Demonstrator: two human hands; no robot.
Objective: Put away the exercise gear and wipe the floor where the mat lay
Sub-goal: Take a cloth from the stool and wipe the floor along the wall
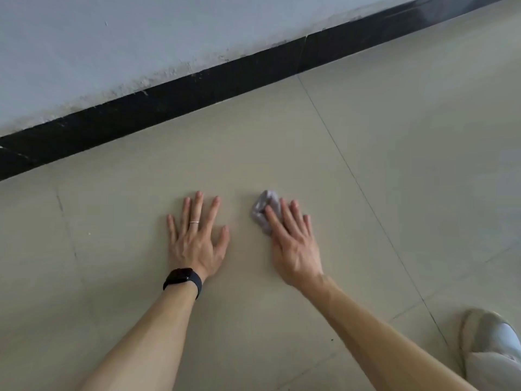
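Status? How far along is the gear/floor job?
Looks done: no mat or gear shows on the floor in this view. In hand: right hand presses a grey cloth flat to it, left hand braced flat alongside. Left: the rest of the wipe; how much is wiped can't be told.

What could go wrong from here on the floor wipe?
1. The cloth is bunched small under the right hand, whose straight fingers press it rather than hold it; a quick stroke could slide off it.
2. So small a wad covers only a narrow strip, so patches of the floor may be missed.
3. The left hand lies flat on the floor; if the wipe leaves it damp, that hand might slip.
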